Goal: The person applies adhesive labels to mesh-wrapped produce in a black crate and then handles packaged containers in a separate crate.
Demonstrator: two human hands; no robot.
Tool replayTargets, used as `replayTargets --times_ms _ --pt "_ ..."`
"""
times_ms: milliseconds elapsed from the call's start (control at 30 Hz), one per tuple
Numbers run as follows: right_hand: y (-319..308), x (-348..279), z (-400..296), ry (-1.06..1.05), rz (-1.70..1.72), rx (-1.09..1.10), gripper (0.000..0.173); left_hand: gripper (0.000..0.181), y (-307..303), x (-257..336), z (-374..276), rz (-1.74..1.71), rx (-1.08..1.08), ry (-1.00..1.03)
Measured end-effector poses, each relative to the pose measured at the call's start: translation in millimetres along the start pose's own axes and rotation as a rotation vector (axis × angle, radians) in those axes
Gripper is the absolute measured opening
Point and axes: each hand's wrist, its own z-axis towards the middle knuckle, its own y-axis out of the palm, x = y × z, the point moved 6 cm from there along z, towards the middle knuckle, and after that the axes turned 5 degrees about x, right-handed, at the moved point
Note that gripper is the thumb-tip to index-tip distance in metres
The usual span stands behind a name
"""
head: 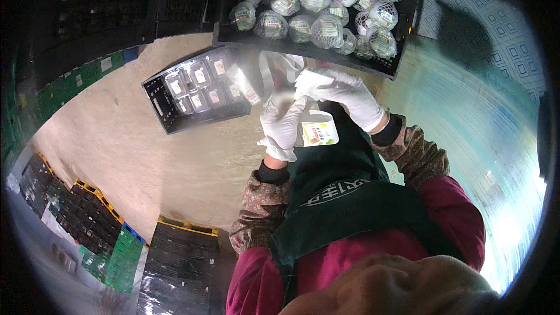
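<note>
My left hand [281, 127], in a white glove, is closed around part of a paper label strip [243, 84] that sticks out past its fingers. My right hand [352, 96], also gloved, pinches a small white piece [311, 82] against the left fingertips. Bright light blurs the exact grip. A white looped band [282, 63] curls beyond both hands. Just right of my left palm is a rounded white item with a printed green and yellow label [319, 134]; whether it is a label roll or a tub I cannot tell, nor what holds it.
Ahead, a large black crate [302, 49] holds several labelled round items in foam nets [326, 30]. A smaller black crate [158, 107] with labelled clear plastic boxes [199, 75] rests on the floor. Dark crate stacks [179, 262] on pallets stand at lower left. Blue-green sheeting [463, 109] lies right.
</note>
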Motion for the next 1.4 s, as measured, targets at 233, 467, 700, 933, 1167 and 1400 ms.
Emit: replayTargets --times_ms 233,467,700,933,1167,1400 --pt "-21 22 4 0.314 0.457 -0.121 0.037 0.015 1 10 -10 0.01 -0.07 0.019" --pt "-23 -10 -8 -0.124 -0.047 -0.07 0.027 0.015 -17 15 -19 0.361 0.042 0.207" --pt "-1 -48 -55 -0.955 -0.961 0.02 0.021 0.023 -12 26 -21 0.37 -0.087 0.167" --pt "6 -43 -81 -1.165 -1.215 0.039 0.026 0.025 -5 12 -19 -0.107 -0.174 0.032" --pt "13 -40 -78 -0.728 -0.82 -0.269 0.021 0.021 -11 9 -25 -0.034 -0.151 -0.11" --pt "-32 -26 -36 -0.262 -0.342 -0.14 0.016 0.014 -3 5 -26 0.248 -0.225 0.041"
